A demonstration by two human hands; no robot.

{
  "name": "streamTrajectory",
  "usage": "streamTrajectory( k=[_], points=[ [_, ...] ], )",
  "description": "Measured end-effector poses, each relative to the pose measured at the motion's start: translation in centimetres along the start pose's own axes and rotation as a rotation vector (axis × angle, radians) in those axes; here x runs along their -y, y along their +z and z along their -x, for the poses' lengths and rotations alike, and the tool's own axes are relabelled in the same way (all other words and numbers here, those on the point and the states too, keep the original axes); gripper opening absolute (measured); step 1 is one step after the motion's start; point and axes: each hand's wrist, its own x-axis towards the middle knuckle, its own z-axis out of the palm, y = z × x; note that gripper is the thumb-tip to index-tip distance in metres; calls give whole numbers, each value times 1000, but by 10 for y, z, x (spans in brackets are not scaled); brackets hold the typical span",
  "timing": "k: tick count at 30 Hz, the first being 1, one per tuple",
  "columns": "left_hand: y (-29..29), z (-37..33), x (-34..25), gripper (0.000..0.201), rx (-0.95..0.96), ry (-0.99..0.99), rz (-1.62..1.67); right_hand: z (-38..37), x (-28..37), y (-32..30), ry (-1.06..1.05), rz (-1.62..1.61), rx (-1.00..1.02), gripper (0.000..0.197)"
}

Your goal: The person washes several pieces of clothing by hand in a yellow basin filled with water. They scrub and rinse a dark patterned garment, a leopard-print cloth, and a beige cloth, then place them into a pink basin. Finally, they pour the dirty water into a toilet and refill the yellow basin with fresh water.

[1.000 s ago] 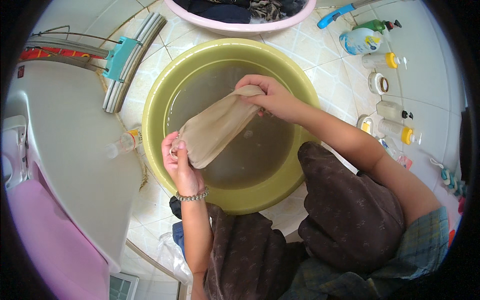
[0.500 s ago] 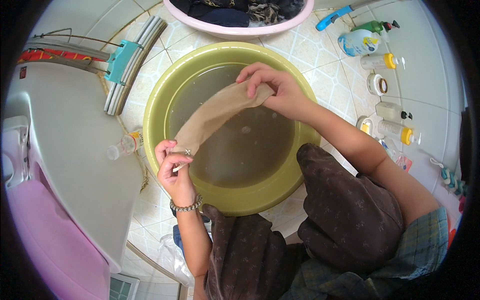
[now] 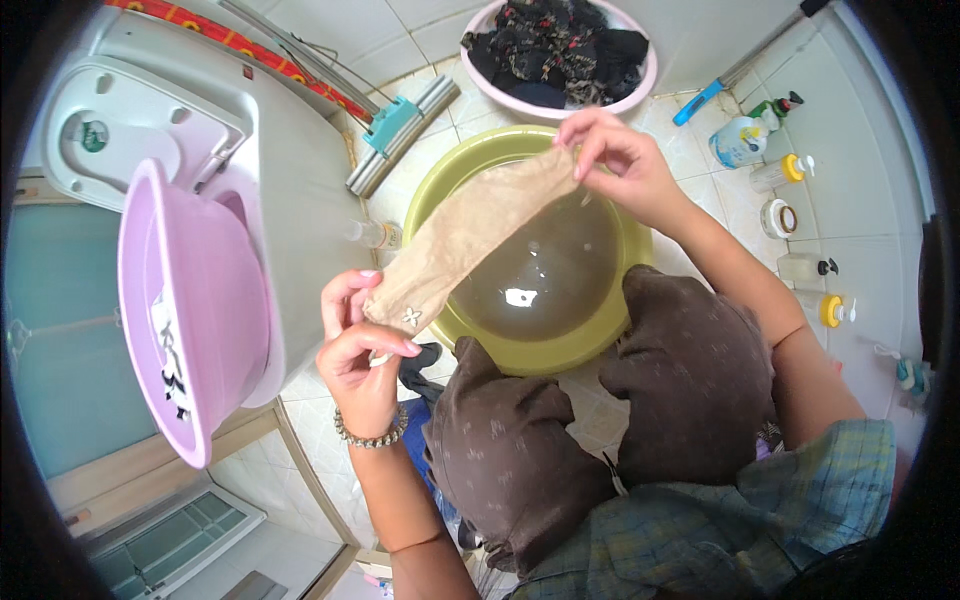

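Stretched between my hands, a damp beige cloth strip (image 3: 475, 228) hangs above an olive-green basin (image 3: 530, 359) of cloudy water. A small pale four-petal mark shows near the strip's left end. My left hand (image 3: 362, 350) pinches that end between thumb and fingers; a beaded bracelet circles the wrist. At the far right end, my right hand (image 3: 632, 172) grips the cloth with thumb and fingertips. Whether the strip is a sock or a band, I cannot tell. My covered knees (image 3: 690, 370) are at the basin's near edge.
Behind the basin stands a pink tub (image 3: 652, 75) of dark clothes. A squeeze mop (image 3: 405, 130) leans beside a white appliance (image 3: 310, 190) bearing a lilac basin (image 3: 230, 310). Several bottles (image 3: 740, 143) line the right wall. Another bottle (image 3: 375, 235) lies left of the basin.
My view has shifted left, bringing the lilac basin into sight. The beige strip is held higher and pulled flatter, with both hands still on its ends.
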Motion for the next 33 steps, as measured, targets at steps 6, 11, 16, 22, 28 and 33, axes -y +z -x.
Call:
streamTrajectory(
  k=[6,11,16,22,28,33],
  points=[
    [8,42,-83,18,-133,152,-123,6,119,-4,-283,202,-47,13],
    [16,76,-121,19,-194,304,-126,34,191,-3,-446,198,-149,16],
    [4,111,-144,12,-155,240,-36,60,235,11,-325,68,-113,9],
    [2,130,-167,20,-440,-51,173,69,236,36,100,-275,23,12],
    [-16,152,-173,20,-477,-222,358,69,222,64,183,-383,50,14],
    [-55,149,-191,15,-569,-105,189,69,210,60,58,-53,31,13]
  ],
)
